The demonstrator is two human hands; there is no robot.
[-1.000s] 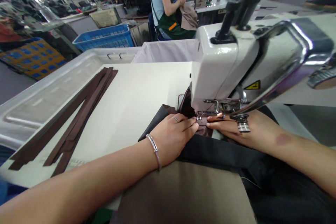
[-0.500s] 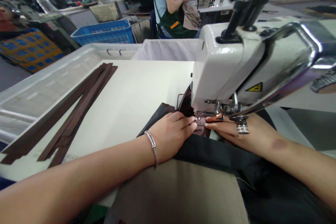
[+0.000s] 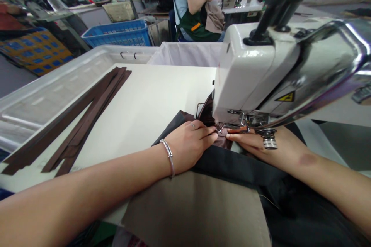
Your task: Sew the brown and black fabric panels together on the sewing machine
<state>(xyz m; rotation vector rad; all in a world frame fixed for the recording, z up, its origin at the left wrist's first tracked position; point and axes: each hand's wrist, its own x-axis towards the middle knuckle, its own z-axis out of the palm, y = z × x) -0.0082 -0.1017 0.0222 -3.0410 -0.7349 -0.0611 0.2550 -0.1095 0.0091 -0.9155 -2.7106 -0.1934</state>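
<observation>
My left hand (image 3: 189, 142), with a ring and a silver bangle, lies on dark fabric (image 3: 232, 164) just left of the presser foot. Its fingers are stretched out and press down on the cloth. On the other side, my right hand (image 3: 275, 144) rests flat with fingers extended toward the needle area, partly hidden by the machine's metal parts. Between the fingertips of both hands a brown fabric piece (image 3: 223, 142) lies under the sewing machine (image 3: 246, 73). A taupe fabric panel (image 3: 199, 208) hangs over the near edge, joined to or lying against the dark fabric.
Several dark brown fabric strips (image 3: 89, 119) lie on the white table (image 3: 156, 96) at left. Beyond it are a translucent plastic bin (image 3: 72, 65), a white-lined container (image 3: 188, 54) and a blue basket (image 3: 116, 34). A co-worker (image 3: 185, 7) sits behind, handling cloth.
The view has shifted slightly, so the machine appears a little farther right. Both hands stay at nearly the same place beside the presser foot.
</observation>
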